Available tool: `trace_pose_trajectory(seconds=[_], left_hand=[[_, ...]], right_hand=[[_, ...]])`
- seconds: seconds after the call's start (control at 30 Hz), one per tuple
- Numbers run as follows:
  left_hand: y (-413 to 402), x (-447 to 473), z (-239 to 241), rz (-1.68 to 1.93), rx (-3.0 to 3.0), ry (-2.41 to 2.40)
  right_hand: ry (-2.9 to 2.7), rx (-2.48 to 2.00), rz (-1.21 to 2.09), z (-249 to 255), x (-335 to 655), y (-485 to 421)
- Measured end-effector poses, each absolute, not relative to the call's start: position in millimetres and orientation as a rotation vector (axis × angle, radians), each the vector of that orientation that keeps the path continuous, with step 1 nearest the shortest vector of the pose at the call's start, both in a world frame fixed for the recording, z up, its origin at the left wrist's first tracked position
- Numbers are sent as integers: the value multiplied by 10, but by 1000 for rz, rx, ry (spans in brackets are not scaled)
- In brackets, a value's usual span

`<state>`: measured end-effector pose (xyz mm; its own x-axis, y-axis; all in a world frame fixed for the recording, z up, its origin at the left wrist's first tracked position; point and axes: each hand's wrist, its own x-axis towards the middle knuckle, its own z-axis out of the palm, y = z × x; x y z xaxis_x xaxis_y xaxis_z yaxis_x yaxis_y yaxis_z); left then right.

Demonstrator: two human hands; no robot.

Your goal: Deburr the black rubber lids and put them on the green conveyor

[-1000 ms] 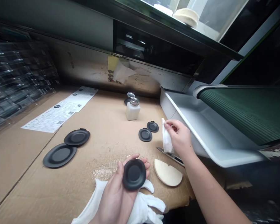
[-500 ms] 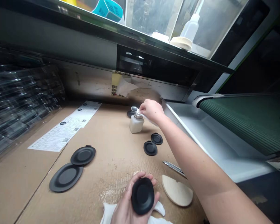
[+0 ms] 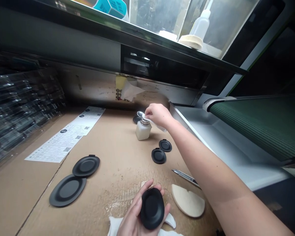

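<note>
My left hand [image 3: 135,218] is low in the middle of the view, palm up, fingers curled round a small black oval cap [image 3: 152,208]. My right hand [image 3: 158,115] reaches far over the cardboard and pinches a white cloth [image 3: 154,124] against the metal top of a small white dispenser bottle [image 3: 143,128]. The bottle's lid stands flipped open behind it. Two small black caps [image 3: 162,150] lie just in front of the bottle, under my right forearm.
Two larger black discs [image 3: 75,180] lie at the left on the cardboard sheet [image 3: 108,157], near white printed label sheets [image 3: 66,139]. A beige pad [image 3: 188,205] and a metal tool [image 3: 185,177] lie at the right. White gloves [image 3: 167,226] sit under my left hand. Clear trays [image 3: 17,108] stack far left; a green conveyor [image 3: 260,124] runs right.
My right hand carried the white cloth from beside the two small caps up to the bottle's top, where it now presses. The left hand kept hold of the black cap.
</note>
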<state>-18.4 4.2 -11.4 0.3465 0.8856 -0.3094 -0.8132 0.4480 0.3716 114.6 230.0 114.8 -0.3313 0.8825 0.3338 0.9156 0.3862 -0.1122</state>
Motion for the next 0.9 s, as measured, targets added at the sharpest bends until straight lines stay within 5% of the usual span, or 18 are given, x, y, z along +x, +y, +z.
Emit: trace_pose_trajectory(seconds=[0.23, 0.47, 0.9], left_hand=[[25, -171, -69, 1078, 104, 459], [-23, -114, 23, 1069, 36, 516], [-39, -68, 78, 1080, 170, 611]], right_hand=[[-2252, -1459, -168, 1154, 1249, 1313], [-2479, -1292, 218, 649, 1308, 410], [-2567, -1301, -227, 531, 1307, 361]])
